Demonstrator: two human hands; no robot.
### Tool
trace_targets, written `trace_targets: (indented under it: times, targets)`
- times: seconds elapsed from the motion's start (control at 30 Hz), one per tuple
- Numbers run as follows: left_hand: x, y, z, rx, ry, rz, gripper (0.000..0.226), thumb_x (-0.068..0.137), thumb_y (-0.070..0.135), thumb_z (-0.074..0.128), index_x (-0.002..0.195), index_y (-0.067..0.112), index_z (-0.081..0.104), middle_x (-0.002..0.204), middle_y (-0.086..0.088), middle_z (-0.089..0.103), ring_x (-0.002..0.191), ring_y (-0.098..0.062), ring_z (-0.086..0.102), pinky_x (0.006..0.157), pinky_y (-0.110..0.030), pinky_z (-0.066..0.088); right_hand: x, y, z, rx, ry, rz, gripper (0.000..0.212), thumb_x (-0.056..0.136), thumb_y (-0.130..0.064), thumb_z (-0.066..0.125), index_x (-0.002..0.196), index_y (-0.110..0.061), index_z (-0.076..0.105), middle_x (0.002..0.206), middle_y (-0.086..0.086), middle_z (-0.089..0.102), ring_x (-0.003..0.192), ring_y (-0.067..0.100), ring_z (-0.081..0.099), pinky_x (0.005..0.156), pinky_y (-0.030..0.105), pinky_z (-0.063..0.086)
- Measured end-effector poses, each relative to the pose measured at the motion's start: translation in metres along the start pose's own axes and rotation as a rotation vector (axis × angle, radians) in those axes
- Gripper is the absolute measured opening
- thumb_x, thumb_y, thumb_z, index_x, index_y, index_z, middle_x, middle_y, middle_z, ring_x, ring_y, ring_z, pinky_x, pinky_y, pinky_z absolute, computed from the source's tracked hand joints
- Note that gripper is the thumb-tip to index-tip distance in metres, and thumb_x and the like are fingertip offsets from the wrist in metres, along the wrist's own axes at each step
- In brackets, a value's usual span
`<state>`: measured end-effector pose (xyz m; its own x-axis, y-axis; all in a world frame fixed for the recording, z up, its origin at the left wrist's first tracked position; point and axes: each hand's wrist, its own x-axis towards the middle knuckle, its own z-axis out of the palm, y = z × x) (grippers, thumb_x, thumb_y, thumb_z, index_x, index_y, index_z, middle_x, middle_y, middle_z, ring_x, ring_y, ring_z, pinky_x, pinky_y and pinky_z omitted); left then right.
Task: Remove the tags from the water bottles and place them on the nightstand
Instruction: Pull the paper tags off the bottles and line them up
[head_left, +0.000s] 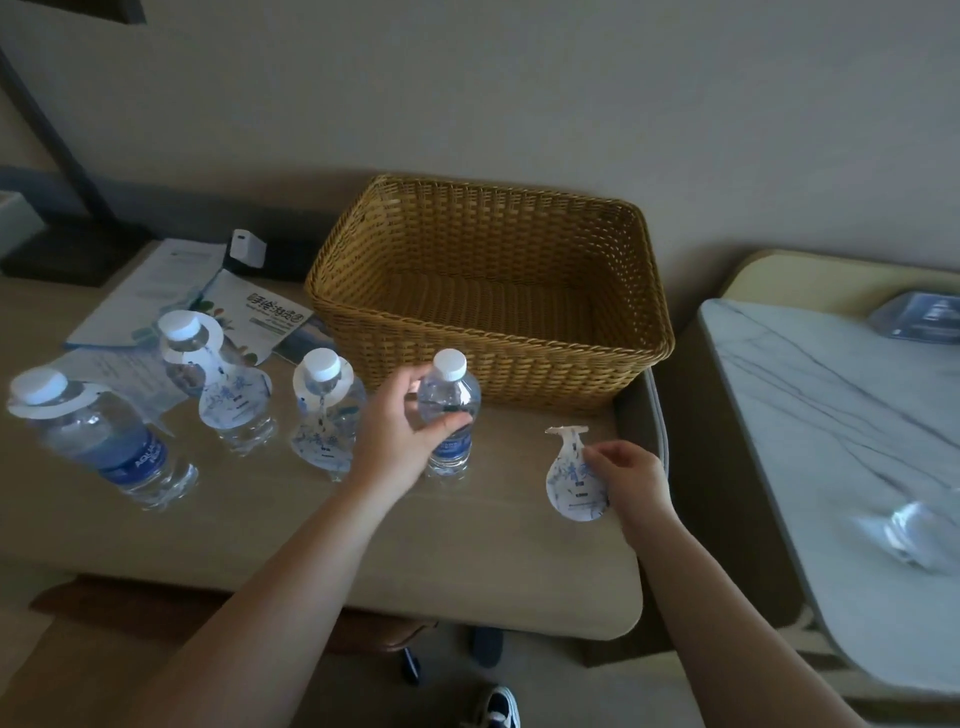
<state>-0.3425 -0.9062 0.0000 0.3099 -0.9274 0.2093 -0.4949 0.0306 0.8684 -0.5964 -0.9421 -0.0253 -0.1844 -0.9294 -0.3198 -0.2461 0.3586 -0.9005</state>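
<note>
Several clear water bottles with white caps stand in a row on the beige nightstand (363, 540). My left hand (397, 436) grips the rightmost bottle (451, 410), which has no tag on its neck. My right hand (631, 480) pinches a loose white-and-blue paper tag (571, 475) just above the nightstand, to the right of that bottle. The other bottles, one in the middle (324, 410), one behind it on the left (218, 384) and a big one at the far left (98, 436), each carry a tag round the neck.
A large woven basket (493, 291) stands behind the bottles. Leaflets (166, 291) and a white charger (248, 248) lie at the back left. A marble-topped table (841, 415) with a clear object (919, 530) on it is at the right. A shoe (493, 706) shows below.
</note>
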Motion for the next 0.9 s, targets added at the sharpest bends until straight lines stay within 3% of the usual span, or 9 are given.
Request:
trace_targets:
  times: [0.1,0.27,0.43,0.5,0.57,0.63,0.73,0.9]
  targets:
    - [0.000,0.001,0.002,-0.018,0.024,0.016,0.061,0.067,0.032,0.085,0.118,0.016,0.057,0.113,0.003,0.063,0.099,-0.014,0.063,0.083,-0.028,0.051,0.004,0.015,0.003,-0.109,0.093,0.021,0.010,0.086,-0.020,0.068,0.090,-0.011,0.068,0.089,0.008,0.069,0.085,0.026,0.066,0.076,0.041,0.054]
    - [-0.002,0.002,0.003,-0.030,0.030,0.019,0.059,0.068,0.028,0.085,0.118,0.016,0.056,0.116,0.000,0.062,0.097,-0.014,0.063,0.081,-0.029,0.051,0.006,0.034,0.011,-0.318,0.114,-0.131,0.020,0.091,-0.018,0.060,0.110,-0.015,0.062,0.105,0.003,0.065,0.099,0.022,0.060,0.080,0.032,0.047]
    - [-0.002,0.002,0.002,-0.016,0.027,0.030,0.061,0.068,0.028,0.085,0.120,0.013,0.056,0.119,-0.004,0.062,0.098,-0.017,0.062,0.082,-0.031,0.052,-0.002,0.067,0.014,-0.849,-0.158,-0.536,0.036,0.093,-0.018,0.054,0.129,-0.012,0.054,0.140,0.004,0.048,0.132,0.023,0.038,0.105,0.029,0.031]
    - [-0.001,0.002,0.003,-0.019,0.029,0.032,0.061,0.068,0.027,0.085,0.120,0.013,0.056,0.119,-0.004,0.062,0.098,-0.017,0.062,0.081,-0.028,0.051,-0.005,0.082,0.016,-1.029,-0.290,-0.563,0.048,0.098,-0.031,0.046,0.143,-0.016,0.039,0.154,0.000,0.030,0.144,0.019,0.018,0.116,0.030,0.010]
    - [-0.001,0.001,0.003,-0.018,0.029,0.037,0.061,0.068,0.028,0.085,0.120,0.014,0.055,0.119,-0.003,0.062,0.097,-0.016,0.061,0.079,-0.023,0.048,-0.004,0.090,0.015,-1.070,-0.320,-0.525,0.057,0.099,-0.042,0.039,0.150,-0.020,0.026,0.159,-0.005,0.017,0.147,0.014,0.006,0.116,0.029,-0.005]
    - [-0.001,0.000,0.003,-0.008,0.030,0.040,0.062,0.068,0.030,0.084,0.121,0.014,0.055,0.119,-0.002,0.061,0.097,-0.016,0.060,0.077,-0.020,0.046,-0.002,0.090,0.012,-1.028,-0.287,-0.483,0.058,0.098,-0.042,0.041,0.149,-0.018,0.027,0.159,-0.002,0.018,0.147,0.018,0.009,0.116,0.030,-0.001]
    - [-0.001,-0.001,0.004,0.016,0.030,0.045,0.063,0.069,0.033,0.083,0.121,0.015,0.054,0.120,-0.002,0.061,0.097,-0.016,0.060,0.076,-0.020,0.045,0.002,0.081,0.005,-0.950,-0.237,-0.384,0.051,0.098,-0.036,0.045,0.144,-0.018,0.035,0.155,0.001,0.025,0.142,0.029,0.021,0.117,0.039,0.016]
    - [-0.004,0.001,0.004,0.056,0.035,0.067,0.063,0.072,0.034,0.081,0.124,0.016,0.052,0.120,0.004,0.058,0.100,-0.014,0.059,0.076,-0.019,0.046,0.002,0.068,0.004,-0.937,-0.227,-0.446,0.042,0.097,-0.025,0.049,0.137,-0.014,0.044,0.150,0.001,0.032,0.137,0.030,0.030,0.110,0.042,0.034]
